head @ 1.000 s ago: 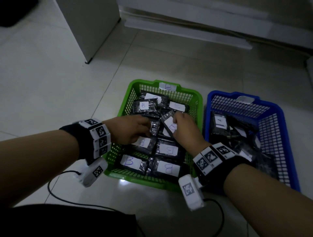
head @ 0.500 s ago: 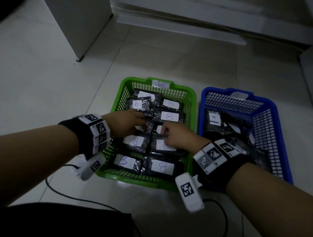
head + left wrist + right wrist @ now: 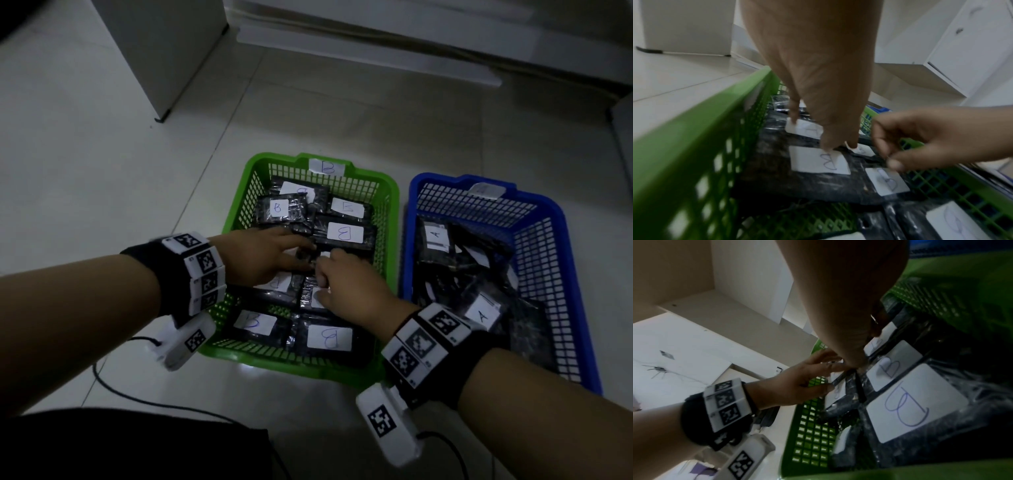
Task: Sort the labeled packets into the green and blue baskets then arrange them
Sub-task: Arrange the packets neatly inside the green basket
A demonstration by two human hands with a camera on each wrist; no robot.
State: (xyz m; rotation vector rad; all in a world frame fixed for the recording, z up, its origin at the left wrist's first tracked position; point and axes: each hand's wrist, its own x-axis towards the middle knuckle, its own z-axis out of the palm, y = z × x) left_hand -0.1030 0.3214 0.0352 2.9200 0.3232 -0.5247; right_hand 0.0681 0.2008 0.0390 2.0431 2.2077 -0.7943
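Observation:
The green basket [image 3: 274, 363] holds several black packets with white B labels [image 3: 344, 234], laid in rows. The blue basket [image 3: 445, 179] to its right holds a loose pile of A-labelled packets [image 3: 481, 313]. Both hands meet over the middle of the green basket. My left hand [image 3: 291, 253] reaches in from the left, its fingers [image 3: 830, 144] straight and pressing down on B packets. My right hand [image 3: 329, 274] is curled, thumb and forefinger [image 3: 892, 160] pinching the dark edge of a B packet lying in the middle row. That packet is mostly hidden under both hands.
The baskets stand side by side on a pale tiled floor. A white cabinet [image 3: 164, 51] stands at the back left and a low white ledge [image 3: 376, 51] runs along the back. Black cables [image 3: 154, 401] trail on the floor near my arms.
My right hand has brought a B packet down from above the green basket into its middle row and now curls low over it. The left hand stayed in the basket's left middle.

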